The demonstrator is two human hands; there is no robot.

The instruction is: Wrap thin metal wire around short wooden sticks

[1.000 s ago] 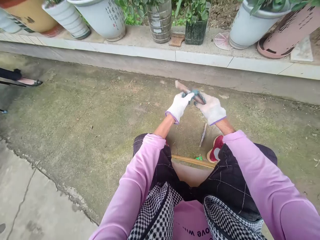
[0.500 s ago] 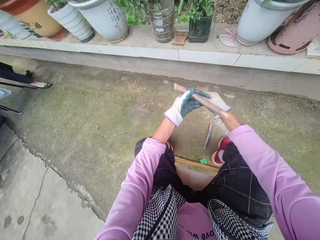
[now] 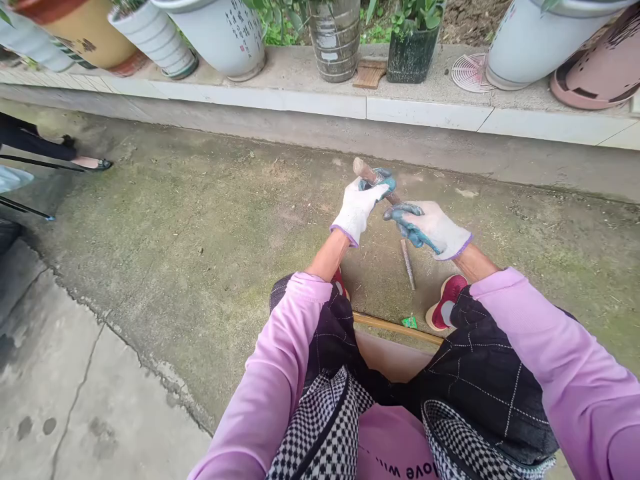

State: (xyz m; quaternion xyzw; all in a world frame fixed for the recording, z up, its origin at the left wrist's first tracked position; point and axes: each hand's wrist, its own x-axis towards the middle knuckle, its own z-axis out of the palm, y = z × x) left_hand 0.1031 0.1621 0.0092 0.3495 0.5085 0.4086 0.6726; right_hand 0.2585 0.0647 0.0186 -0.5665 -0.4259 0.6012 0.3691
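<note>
My left hand, in a white glove with a blue-green coated palm, is closed around the upper part of a wooden stick. The stick's pale blunt end pokes out beyond that hand, tilted away to the left. My right hand, gloved alike, is closed at the nearer part of the same stick and hides its near end. Fine whitish strands seem to lie on the wood by the left fingers, too small to make out. On the ground below the hands lies a short thin rod with a pale end.
Several potted plants stand on a tiled ledge ahead, among them a white pot and a black pot. A small green wrapper lies between my red shoes. At far left shows another person's foot.
The stick lay across both hands and over my right wrist; now it slants away, its near end hidden. My right hand has moved nearer to me and turned around it.
</note>
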